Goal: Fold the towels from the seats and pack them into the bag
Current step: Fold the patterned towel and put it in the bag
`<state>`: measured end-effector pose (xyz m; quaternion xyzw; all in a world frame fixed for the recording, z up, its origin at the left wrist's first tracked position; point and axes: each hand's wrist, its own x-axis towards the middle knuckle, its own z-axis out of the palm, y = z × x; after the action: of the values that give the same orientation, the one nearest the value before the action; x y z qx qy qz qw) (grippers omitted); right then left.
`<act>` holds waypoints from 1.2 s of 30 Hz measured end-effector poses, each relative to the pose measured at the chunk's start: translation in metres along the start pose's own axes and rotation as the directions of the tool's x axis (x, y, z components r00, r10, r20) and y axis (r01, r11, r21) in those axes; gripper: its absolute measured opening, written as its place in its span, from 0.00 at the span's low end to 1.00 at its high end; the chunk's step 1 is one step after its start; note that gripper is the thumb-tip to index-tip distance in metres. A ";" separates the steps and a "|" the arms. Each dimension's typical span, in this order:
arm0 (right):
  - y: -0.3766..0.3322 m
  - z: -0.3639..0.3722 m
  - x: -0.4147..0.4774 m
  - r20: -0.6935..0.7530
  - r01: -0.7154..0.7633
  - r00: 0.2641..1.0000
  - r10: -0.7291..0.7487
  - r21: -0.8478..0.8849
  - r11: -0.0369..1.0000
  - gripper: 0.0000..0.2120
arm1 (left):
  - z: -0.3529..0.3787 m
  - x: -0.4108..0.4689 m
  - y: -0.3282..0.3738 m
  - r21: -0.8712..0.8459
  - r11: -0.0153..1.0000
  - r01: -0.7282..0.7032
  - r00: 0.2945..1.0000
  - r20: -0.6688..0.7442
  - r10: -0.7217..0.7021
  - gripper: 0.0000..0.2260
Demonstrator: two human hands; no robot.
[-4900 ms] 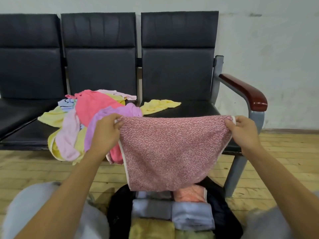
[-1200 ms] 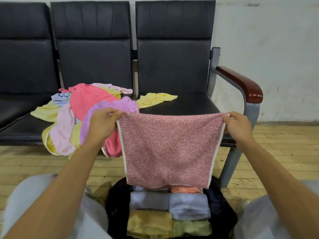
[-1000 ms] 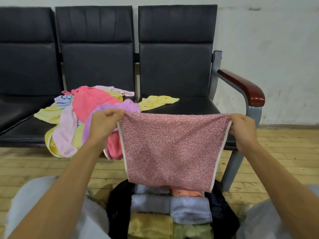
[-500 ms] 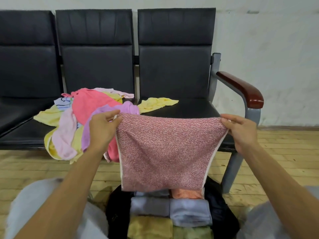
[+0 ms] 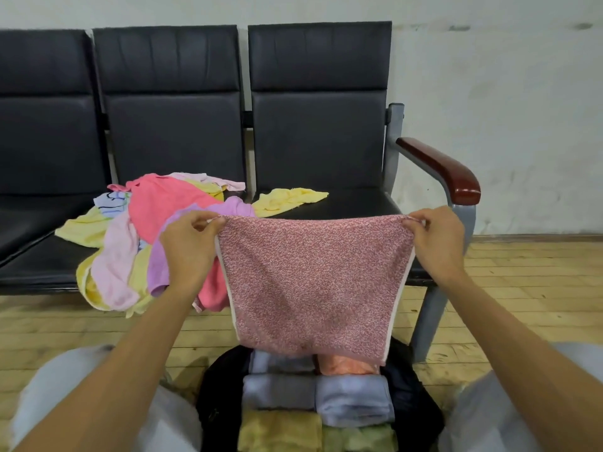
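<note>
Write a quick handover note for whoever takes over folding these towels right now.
Left hand and right hand each pinch a top corner of the speckled pink towel, which hangs spread above the open black bag.
Done: several folded towels lie packed in the bag.
Left: fold and pack this towel, then the loose pile on the middle seat and the yellow towel on the end seat.

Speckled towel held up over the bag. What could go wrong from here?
1. Left hand and right hand pinch the speckled towel only by its top corners; a slip could drop it unfolded onto the bag.
2. The loose pile overhangs the seat edge by the left hand; a brush may drag towels off.
</note>
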<state>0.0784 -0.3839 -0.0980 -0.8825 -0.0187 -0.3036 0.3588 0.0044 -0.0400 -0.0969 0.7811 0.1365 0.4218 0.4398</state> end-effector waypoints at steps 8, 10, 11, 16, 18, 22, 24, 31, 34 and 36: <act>0.002 0.015 0.041 -0.037 -0.009 0.999 0.012 0.085 0.996 0.07 | 0.040 0.041 -0.003 0.035 0.999 -0.010 0.995 0.097 0.007 0.03; 0.006 0.024 0.052 -0.028 -0.037 0.999 0.040 0.100 0.994 0.04 | 0.056 0.049 -0.001 -0.051 0.995 0.092 0.976 0.205 -0.079 0.02; 0.009 0.028 0.058 -0.027 -0.039 0.999 0.042 0.094 0.995 0.04 | 0.064 0.053 -0.003 -0.097 0.983 0.158 0.956 0.263 -0.128 0.02; 0.027 0.053 0.084 -0.003 -0.032 0.999 0.032 0.047 0.998 0.10 | 0.100 0.076 -0.014 -0.128 0.957 0.262 0.909 0.366 -0.200 0.04; 0.036 0.064 0.095 0.013 -0.055 0.998 0.055 0.024 0.998 0.11 | 0.114 0.084 -0.023 -0.137 0.959 0.250 0.908 0.377 -0.182 0.08; 0.049 0.093 0.117 0.057 -0.099 0.994 0.097 0.022 0.995 0.11 | 0.145 0.096 -0.033 -0.120 0.978 0.172 0.934 0.334 -0.123 0.09; 0.052 0.105 0.127 0.076 -0.134 0.988 0.131 0.040 0.990 0.11 | 0.159 0.104 -0.041 -0.093 0.984 0.151 0.932 0.346 -0.111 0.09; 0.043 0.123 0.154 -0.044 -0.124 0.989 0.141 0.274 0.954 0.06 | 0.192 0.124 -0.049 -0.158 0.984 0.080 0.965 0.260 -0.037 0.11; 0.044 0.117 0.147 -0.046 -0.084 0.994 0.100 0.277 0.957 0.06 | 0.183 0.113 -0.048 -0.217 0.974 0.060 0.972 0.236 -0.007 0.12; 0.048 0.108 0.137 -0.027 -0.049 0.998 0.058 0.244 0.969 0.06 | 0.169 0.102 -0.050 -0.179 0.983 0.031 0.974 0.226 0.010 0.09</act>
<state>0.2586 -0.3755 -0.1127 -0.8268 -0.0258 -0.3041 0.4725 0.2059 -0.0485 -0.1261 0.7800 0.0505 0.3385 0.5240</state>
